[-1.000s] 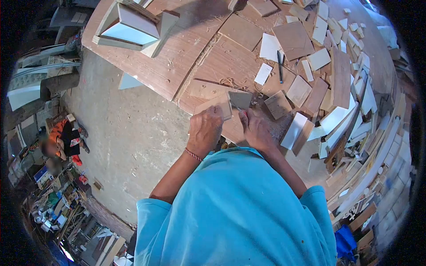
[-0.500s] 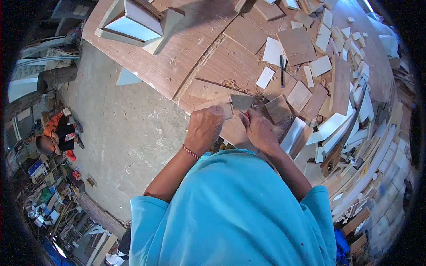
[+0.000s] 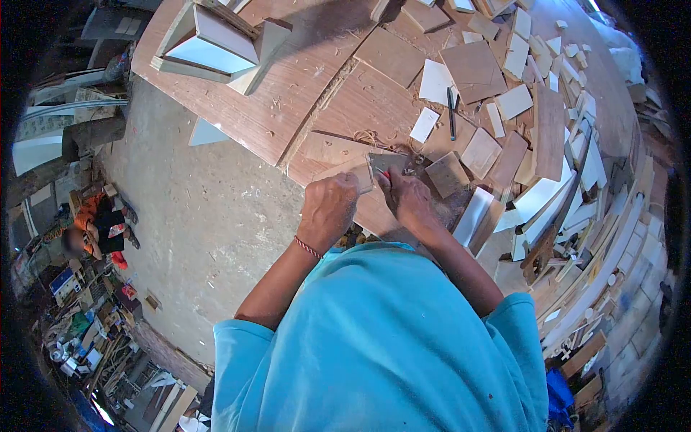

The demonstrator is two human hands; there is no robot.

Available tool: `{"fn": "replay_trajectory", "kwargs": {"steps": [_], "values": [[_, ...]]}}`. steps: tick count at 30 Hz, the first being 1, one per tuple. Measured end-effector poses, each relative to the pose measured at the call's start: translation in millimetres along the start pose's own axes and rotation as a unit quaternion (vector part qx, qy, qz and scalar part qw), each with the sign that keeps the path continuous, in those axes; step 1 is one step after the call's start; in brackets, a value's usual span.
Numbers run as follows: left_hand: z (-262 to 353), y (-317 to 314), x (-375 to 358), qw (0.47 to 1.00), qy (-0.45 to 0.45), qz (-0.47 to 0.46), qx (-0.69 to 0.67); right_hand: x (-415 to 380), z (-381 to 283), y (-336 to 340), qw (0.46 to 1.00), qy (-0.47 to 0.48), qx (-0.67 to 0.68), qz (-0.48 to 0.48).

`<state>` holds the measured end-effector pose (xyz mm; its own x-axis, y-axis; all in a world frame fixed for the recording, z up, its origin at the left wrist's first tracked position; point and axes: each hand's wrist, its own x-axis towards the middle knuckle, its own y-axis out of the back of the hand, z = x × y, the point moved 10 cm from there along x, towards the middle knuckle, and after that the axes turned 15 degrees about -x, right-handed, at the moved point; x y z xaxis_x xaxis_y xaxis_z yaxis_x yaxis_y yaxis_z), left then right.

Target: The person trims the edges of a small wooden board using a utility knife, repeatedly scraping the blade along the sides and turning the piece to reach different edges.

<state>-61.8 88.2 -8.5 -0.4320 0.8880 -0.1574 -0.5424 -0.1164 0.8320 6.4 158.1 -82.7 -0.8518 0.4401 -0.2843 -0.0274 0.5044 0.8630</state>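
My left hand (image 3: pixel 330 205) is closed on a small wooden block (image 3: pixel 364 173), holding it near the front edge of the workbench (image 3: pixel 338 111). In my right hand (image 3: pixel 412 201) is a putty knife (image 3: pixel 387 163) with a wide grey blade and a bit of red at the grip. Its blade overlaps the right end of the block in this view. Thin curled shavings (image 3: pixel 368 138) lie just beyond the blade. A square wooden piece (image 3: pixel 447 174) rests right of my right hand, and a black pen (image 3: pixel 451 114) lies farther back.
Many wood offcuts (image 3: pixel 515 102) and long strips (image 3: pixel 594 252) crowd the right side. A white-faced wooden assembly (image 3: pixel 216 52) stands at the bench's far left. A person (image 3: pixel 101 225) sits low on the left, beyond the concrete floor (image 3: pixel 216 209), near piled clutter (image 3: pixel 86 324).
My right hand has moved slightly left and up, bringing the putty knife's blade over the end of the block. My left hand keeps its hold with little movement.
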Motion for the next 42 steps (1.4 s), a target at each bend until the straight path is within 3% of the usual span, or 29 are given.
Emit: {"fn": "replay_trajectory", "kwargs": {"steps": [6, 8, 9, 10, 11, 13, 14, 16, 23, 26, 28, 30, 32, 34, 36, 40, 42], "values": [[2.4, 0.8, -4.6, 1.000, -0.019, 0.007, 0.009, 0.3, 1.3, -7.0, 0.999, 0.014, -0.029, 0.012], [1.8, 1.3, -3.3, 0.999, -0.029, 0.018, 0.027, -5.8, 27.0, -60.3, 0.995, 0.020, -0.085, 0.052], [9.2, 12.7, -8.1, 0.991, -0.083, 0.101, 0.013, -3.8, 35.7, -69.1, 0.987, 0.022, -0.135, 0.082], [15.9, 25.8, -16.1, 0.974, -0.138, 0.181, 0.000, -4.1, 21.2, -30.7, 0.995, 0.012, -0.086, 0.046], [16.5, 29.9, -16.8, 0.968, -0.152, 0.199, 0.006, -8.9, 2.8, 6.8, 0.999, 0.001, -0.036, 0.009], [4.5, 16.5, -7.2, 0.987, -0.095, 0.127, 0.001, -14.7, 3.4, 10.2, 0.997, 0.022, -0.055, 0.052], [6.8, 18.6, -6.1, 0.984, -0.108, 0.139, 0.002, -13.9, 5.6, 10.1, 0.995, 0.021, -0.064, 0.068], [4.2, 20.5, -4.4, 0.986, -0.093, 0.133, -0.029, -9.7, 13.5, -9.0, 0.999, -0.030, -0.020, -0.018], [8.6, 12.7, -1.6, 0.997, -0.059, 0.054, -0.005, -9.8, 9.9, -11.5, 1.000, -0.022, 0.013, -0.015], [6.1, 19.8, -4.2, 0.991, -0.074, 0.106, -0.031, 1.7, 21.8, -23.2, 0.996, -0.076, -0.025, -0.027], [5.2, 15.4, -3.3, 0.993, -0.062, 0.093, -0.036, -0.1, 24.5, -35.4, 0.992, -0.087, -0.073, -0.059], [3.8, 8.4, -9.7, 0.994, -0.055, 0.095, 0.008, 5.4, 32.2, -43.7, 0.993, -0.100, -0.015, -0.059], [4.6, -6.0, -20.3, 0.996, -0.071, 0.058, 0.020, 4.4, 33.3, -53.2, 1.000, -0.024, 0.010, 0.005], [0.0, -25.9, -23.9, 0.999, -0.033, 0.005, 0.040, -6.1, 26.1, -33.7, 0.997, -0.071, 0.035, -0.021], [14.0, -11.8, -25.4, 0.997, -0.047, 0.043, 0.053, -11.9, 13.3, -14.6, 0.999, -0.043, 0.014, 0.015], [16.0, -12.4, -27.4, 0.992, -0.070, 0.063, 0.079, -20.0, 9.0, -5.2, 0.999, -0.023, 0.003, -0.024], [1.8, -18.5, -22.8, 0.999, 0.013, 0.005, 0.039, -19.9, 8.0, -1.5, 1.000, -0.002, -0.016, -0.012]]}}
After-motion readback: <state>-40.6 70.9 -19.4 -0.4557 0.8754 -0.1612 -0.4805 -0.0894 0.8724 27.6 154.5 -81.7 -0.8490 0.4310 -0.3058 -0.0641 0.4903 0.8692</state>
